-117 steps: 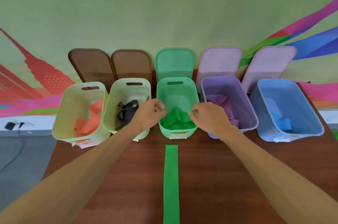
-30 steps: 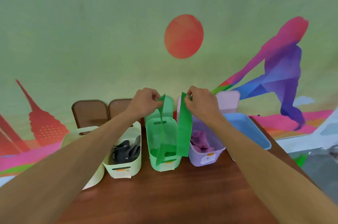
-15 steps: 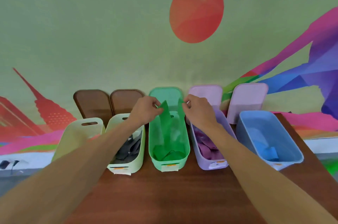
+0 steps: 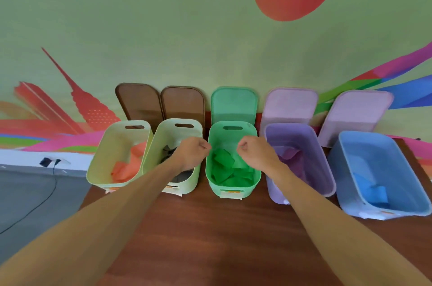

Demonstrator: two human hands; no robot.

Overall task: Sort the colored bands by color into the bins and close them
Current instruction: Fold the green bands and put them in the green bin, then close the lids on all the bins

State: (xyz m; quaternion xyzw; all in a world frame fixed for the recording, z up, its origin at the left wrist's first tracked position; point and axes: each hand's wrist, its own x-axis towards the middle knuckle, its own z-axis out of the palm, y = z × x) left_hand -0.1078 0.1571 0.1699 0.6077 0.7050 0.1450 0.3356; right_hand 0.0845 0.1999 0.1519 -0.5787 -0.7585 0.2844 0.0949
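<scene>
Five open bins stand in a row on the wooden table [image 4: 210, 234]. The green bin [image 4: 233, 123] in the middle holds crumpled green bands [image 4: 230, 172]. My left hand [image 4: 191, 153] and my right hand [image 4: 256, 153] hover over that bin's two long rims, fingers curled into loose fists with nothing visible in them. Orange bands [image 4: 129, 165] lie in the leftmost pale bin [image 4: 109, 145]. Black bands [image 4: 184, 175] lie in the second pale bin [image 4: 161, 138]. The purple bin [image 4: 311, 145] holds purple bands [image 4: 289, 152]. A blue band [image 4: 374, 190] lies in the blue bin [image 4: 402, 164].
Lids lean on the painted wall behind the bins: two brown lids [image 4: 140, 101], a green lid [image 4: 233, 103] and two pink lids [image 4: 289, 105]. The table's left edge drops to a grey floor with a cable [image 4: 35, 206].
Both hands have let go of the long green band they held up over the green bin; it now lies inside. The hands have come down and drawn slightly apart.
</scene>
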